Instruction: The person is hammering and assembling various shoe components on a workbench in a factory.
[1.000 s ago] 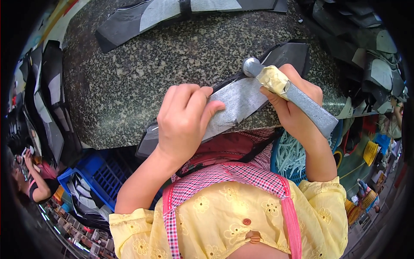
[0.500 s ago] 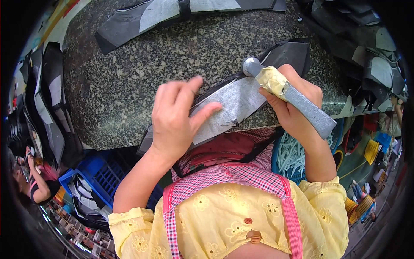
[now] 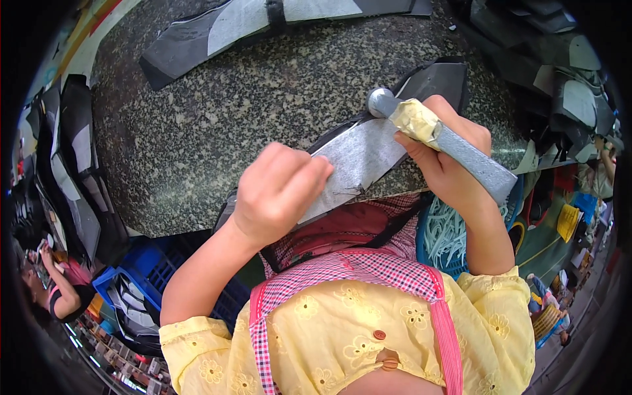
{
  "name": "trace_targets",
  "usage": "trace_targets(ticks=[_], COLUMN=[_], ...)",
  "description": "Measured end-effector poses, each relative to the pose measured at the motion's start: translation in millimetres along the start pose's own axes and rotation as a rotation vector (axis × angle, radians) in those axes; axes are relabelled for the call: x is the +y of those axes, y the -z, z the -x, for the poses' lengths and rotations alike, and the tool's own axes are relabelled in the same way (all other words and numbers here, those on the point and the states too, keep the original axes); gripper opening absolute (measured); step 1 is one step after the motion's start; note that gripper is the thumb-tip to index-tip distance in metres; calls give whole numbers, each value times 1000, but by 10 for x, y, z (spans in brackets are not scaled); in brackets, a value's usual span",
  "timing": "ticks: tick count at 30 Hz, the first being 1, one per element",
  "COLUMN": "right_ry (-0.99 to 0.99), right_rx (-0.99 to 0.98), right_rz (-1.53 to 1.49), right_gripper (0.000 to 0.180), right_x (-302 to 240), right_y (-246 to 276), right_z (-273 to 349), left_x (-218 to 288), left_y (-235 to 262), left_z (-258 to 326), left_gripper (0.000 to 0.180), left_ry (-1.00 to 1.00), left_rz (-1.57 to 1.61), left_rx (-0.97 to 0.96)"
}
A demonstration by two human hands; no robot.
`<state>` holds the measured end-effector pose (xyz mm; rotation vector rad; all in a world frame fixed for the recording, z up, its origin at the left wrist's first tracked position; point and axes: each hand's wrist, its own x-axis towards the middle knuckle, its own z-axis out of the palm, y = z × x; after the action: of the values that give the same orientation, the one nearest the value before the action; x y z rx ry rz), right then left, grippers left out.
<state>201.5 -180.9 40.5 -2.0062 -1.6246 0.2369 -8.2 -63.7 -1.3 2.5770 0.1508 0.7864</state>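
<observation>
My right hand point(image 3: 454, 158) is wrapped round a hammer point(image 3: 474, 158) with a round metal head, a grey handle and yellowish wrapping below the head. Under it, a long black-and-grey sheet-material piece point(image 3: 375, 145) lies slantwise across the near edge of the stone slab, dark at its far end. My left hand point(image 3: 276, 191) is closed on the left part of this piece, with curled fingers over its far edge and the thumb on its grey face. The hammer head hovers over or rests on the piece's far edge; which one, I cannot tell.
Similar pieces, banded together, lie along the far side of the speckled slab point(image 3: 178, 131). More stacks stand left point(image 3: 72, 164) and right point(image 3: 579, 112). Below the slab are a blue crate point(image 3: 141, 263) and a blue basket of pale strips point(image 3: 444, 237). A person point(image 3: 62, 289) sits at far left.
My left hand's raised, spread fingers have come down and curled onto the piece. My right hand and the hammer have barely moved.
</observation>
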Motion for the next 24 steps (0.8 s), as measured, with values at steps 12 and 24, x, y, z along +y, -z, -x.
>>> trace_targets(ticks=[12, 24], right_ry=[11, 0], right_rx=[23, 26], right_rz=[26, 4], right_gripper=[27, 27], right_x=[-18, -5], right_y=[-22, -22], right_z=[22, 4], left_x=[52, -7], left_y=[-16, -62], left_z=[-67, -27], left_gripper=[26, 30], left_ry=[335, -46], left_rz=[95, -35], left_rx=[12, 36])
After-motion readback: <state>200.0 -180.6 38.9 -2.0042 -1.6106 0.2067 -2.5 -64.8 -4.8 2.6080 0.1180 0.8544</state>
